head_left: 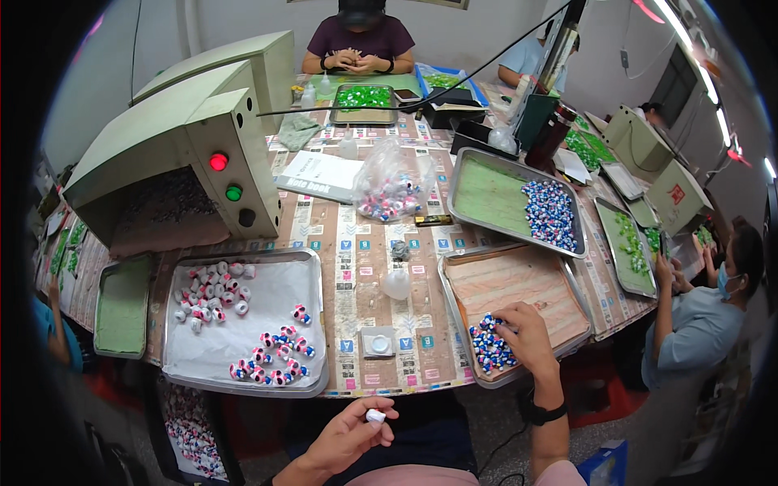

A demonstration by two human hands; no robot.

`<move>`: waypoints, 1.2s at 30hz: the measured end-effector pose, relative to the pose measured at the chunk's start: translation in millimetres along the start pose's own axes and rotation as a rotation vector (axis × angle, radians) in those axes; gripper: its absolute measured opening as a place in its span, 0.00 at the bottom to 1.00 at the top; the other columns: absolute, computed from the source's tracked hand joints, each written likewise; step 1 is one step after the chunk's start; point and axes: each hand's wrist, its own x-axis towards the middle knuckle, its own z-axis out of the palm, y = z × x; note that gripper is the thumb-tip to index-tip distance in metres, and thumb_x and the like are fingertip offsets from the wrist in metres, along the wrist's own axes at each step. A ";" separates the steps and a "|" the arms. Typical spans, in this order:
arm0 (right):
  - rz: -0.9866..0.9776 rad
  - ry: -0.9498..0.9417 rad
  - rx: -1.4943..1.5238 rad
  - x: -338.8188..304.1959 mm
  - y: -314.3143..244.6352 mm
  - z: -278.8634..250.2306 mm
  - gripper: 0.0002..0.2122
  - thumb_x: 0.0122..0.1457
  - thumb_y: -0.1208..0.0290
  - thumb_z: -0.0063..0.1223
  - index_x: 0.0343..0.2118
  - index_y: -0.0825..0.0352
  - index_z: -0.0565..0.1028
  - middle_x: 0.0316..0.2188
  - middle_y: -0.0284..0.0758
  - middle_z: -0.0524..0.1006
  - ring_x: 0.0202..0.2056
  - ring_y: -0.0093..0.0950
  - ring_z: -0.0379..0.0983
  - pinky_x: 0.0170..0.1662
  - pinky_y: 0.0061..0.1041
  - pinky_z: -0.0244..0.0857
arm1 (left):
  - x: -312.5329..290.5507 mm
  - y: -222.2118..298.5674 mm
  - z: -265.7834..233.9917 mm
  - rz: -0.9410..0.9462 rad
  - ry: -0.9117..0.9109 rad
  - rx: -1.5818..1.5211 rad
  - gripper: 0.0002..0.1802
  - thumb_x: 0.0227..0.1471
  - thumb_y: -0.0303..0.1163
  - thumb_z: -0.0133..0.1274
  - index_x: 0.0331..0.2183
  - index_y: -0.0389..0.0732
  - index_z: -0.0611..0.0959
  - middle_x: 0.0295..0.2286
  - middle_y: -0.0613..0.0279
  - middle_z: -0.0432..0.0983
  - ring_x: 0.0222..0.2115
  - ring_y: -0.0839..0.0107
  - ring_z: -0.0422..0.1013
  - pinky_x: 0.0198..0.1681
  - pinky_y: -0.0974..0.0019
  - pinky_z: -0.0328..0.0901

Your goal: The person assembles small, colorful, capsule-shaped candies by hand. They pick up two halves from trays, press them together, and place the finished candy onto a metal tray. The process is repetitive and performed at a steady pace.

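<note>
- Fingers of my right hand (528,336) were curled, tips dipped into the blue-and-white bead pile (489,347) at the near corner of the right-hand tray (519,283); whether they gripped a bead, I cannot tell.
- My left hand (350,433) pinched a small white piece (375,415) narrowly between thumb and forefinger, held off the table's (356,243) edge.
- To do this well, in my judgement: lift a single bead and keep the white piece steady.
</note>
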 end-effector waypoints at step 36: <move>-0.254 -0.051 0.247 18.9 -138.5 100.8 0.07 0.46 0.80 0.59 0.31 0.67 0.78 0.29 0.38 0.76 0.33 0.37 0.72 0.38 0.32 0.65 | -8.7 0.0 -13.3 0.085 0.030 -0.214 0.20 0.56 0.24 0.49 0.51 0.35 0.70 0.43 0.58 0.71 0.40 0.70 0.74 0.43 0.72 0.71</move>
